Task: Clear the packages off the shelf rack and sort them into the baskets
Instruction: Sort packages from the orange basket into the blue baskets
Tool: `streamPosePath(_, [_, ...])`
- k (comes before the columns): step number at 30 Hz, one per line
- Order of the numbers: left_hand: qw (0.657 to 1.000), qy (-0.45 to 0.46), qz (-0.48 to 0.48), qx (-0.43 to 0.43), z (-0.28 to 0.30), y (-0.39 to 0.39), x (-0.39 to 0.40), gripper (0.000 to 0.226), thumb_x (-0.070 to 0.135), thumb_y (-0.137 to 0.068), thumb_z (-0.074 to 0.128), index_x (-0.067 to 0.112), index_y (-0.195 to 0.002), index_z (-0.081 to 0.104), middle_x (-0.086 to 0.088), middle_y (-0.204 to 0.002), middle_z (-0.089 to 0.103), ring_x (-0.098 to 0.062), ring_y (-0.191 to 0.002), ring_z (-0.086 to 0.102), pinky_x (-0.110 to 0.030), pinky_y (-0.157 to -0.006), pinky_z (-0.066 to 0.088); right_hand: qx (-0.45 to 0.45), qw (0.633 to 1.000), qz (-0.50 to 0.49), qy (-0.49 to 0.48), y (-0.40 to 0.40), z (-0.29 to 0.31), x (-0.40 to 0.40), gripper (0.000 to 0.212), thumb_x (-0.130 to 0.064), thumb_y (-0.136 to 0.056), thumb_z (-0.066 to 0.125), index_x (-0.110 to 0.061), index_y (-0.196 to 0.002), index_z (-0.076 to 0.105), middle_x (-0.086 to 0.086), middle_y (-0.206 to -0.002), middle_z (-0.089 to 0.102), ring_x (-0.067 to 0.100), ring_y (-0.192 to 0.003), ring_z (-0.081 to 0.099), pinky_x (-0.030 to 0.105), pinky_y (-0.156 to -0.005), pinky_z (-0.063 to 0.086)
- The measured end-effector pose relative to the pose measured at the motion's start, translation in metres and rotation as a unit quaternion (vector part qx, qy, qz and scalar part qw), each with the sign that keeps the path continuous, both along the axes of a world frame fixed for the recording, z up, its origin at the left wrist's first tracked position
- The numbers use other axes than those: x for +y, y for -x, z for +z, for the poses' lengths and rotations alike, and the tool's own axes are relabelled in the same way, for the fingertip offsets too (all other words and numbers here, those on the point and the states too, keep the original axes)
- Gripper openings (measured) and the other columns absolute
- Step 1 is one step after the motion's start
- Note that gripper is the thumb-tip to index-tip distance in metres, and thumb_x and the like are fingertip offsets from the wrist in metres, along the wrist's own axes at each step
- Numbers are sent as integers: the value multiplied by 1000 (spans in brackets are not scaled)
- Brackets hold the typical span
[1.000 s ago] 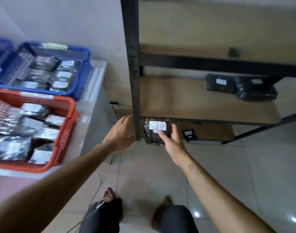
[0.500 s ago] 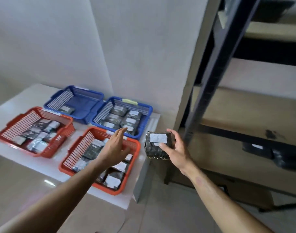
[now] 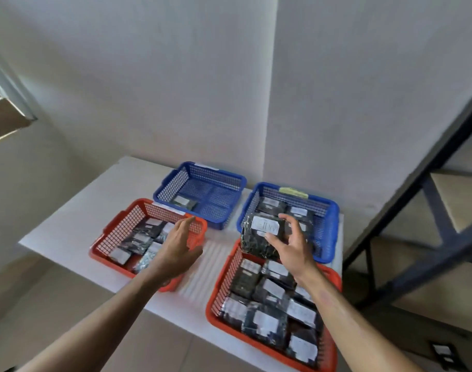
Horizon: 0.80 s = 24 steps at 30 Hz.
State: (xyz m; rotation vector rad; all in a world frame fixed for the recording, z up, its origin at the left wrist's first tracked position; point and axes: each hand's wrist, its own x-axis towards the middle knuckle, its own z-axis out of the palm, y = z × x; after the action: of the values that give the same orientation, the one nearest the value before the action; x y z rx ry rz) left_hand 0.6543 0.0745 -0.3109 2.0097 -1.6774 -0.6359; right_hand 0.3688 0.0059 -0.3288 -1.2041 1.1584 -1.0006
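Observation:
My right hand (image 3: 292, 248) grips a black package (image 3: 259, 237) with a white label, held above the gap between the right blue basket (image 3: 328, 210) and the near red basket (image 3: 218, 291). My left hand (image 3: 178, 251) hovers with straight fingers over the right end of the left red basket (image 3: 111, 232) and holds nothing. Both red baskets and the right blue basket hold several black labelled packages. The far blue basket (image 3: 216, 181) holds one package (image 3: 183, 202).
The baskets stand on a white table (image 3: 76, 218) against the wall. The dark metal shelf rack (image 3: 428, 189) with wooden boards rises on the right. A small black package (image 3: 441, 353) lies on the floor under it.
I have turned from the rack to the table. My right hand carried the package left from the rack's post to above the right baskets, and my left hand moved over the left red basket.

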Motion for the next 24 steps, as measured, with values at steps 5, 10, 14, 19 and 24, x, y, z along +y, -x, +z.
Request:
streamPosePath(5, [996,-27,63,63,-14,-71,-27,70,23,-92,74,17,-152,39,-8,-152,43,-14,-129,45,-26,-103,43,34,999,-8,-14,-76,-21,-48,47,-18,-89,76,-36,-123,48,-6,-108,71,-4,-92,70,13,-75,55])
streamPosePath(10, [995,-52,49,63,-25,-134,-80,67,23,-94,72,17,-152,38,-9,-155,41,-19,-137,42,-40,-114,41,26,998,-28,-60,-155,-61,-108,35,-20,-92,73,-27,-117,50,0,-114,70,9,-99,69,32,-88,57])
streamPosePath(14, [994,-61,64,63,-38,-184,-130,65,26,-95,71,19,-151,40,-10,-156,40,-18,-128,50,-36,-101,53,34,991,-36,-122,-213,-85,-161,36,-20,-91,73,-26,-120,51,4,-121,68,17,-104,68,39,-90,59])
streamPosePath(19, [991,-83,80,64,-72,-237,-177,62,27,-96,70,17,-149,42,-11,-156,39,-22,-130,49,-38,-102,52,65,984,-45,-158,-273,-104,-207,35,-16,-93,71,-26,-121,52,3,-123,65,19,-106,67,32,-83,59])
streamPosePath(24, [990,-129,50,28,-112,-268,-219,69,33,-95,71,26,-152,34,-5,-158,36,-27,-136,44,-53,-110,49,87,980,-44,-172,-313,-121,-240,38,-15,-93,71,-25,-125,54,3,-120,67,18,-104,67,36,-88,59])
